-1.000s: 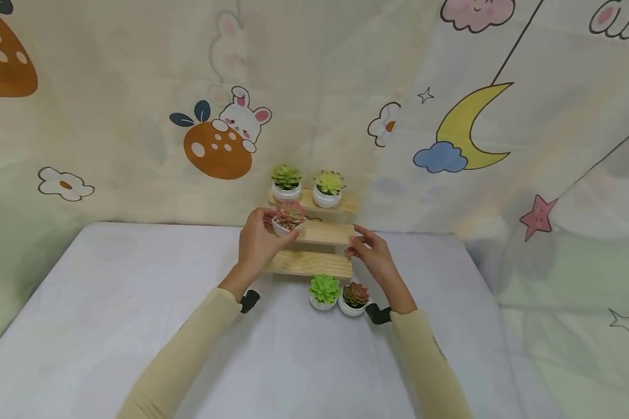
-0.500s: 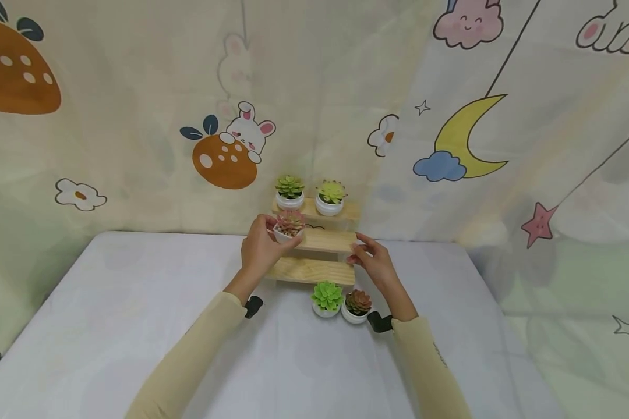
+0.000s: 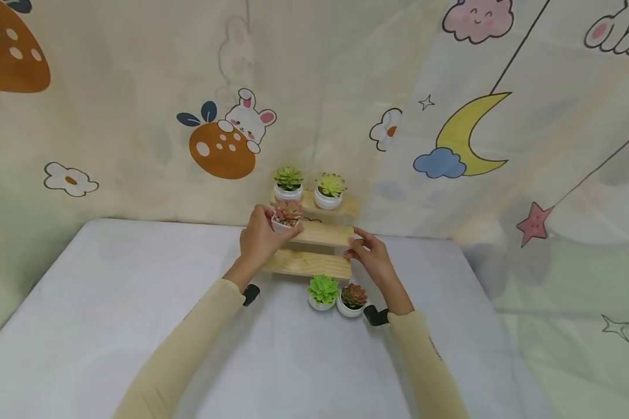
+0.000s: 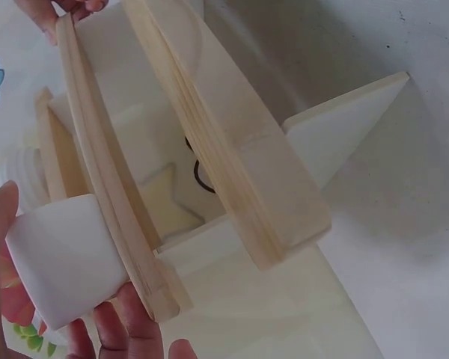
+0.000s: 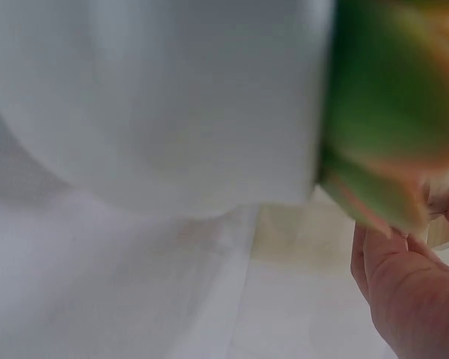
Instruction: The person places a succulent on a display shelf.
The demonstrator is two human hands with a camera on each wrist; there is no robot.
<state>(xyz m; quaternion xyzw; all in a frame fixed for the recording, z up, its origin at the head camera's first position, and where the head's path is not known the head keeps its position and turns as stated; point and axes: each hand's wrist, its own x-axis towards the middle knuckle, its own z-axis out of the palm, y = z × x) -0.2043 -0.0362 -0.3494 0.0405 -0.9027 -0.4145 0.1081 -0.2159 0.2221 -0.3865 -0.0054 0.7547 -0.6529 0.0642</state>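
Observation:
My left hand (image 3: 259, 235) holds a pink succulent (image 3: 288, 212) in a white pot (image 4: 67, 258) at the left end of the middle board of a three-step wooden plant stand (image 3: 327, 234). In the left wrist view the pot is right against that board's edge; whether it bears weight there I cannot tell. At the board's other end my right hand (image 3: 372, 256) grips the wood between thumb and fingers. Two green potted succulents, one left (image 3: 288, 179) and one right (image 3: 329, 189), stand on the top board. The lowest board (image 3: 309, 263) carries nothing.
In front of the stand, a bright green succulent (image 3: 323, 289) and a reddish-brown succulent (image 3: 353, 297) stand side by side on the white tabletop (image 3: 110, 314). The brown one is close to my right wrist. A printed cloth (image 3: 325, 87) hangs behind the stand.
The head view tilts slightly and back. Both hands keep their places on the pot and the board; nothing else has visibly moved.

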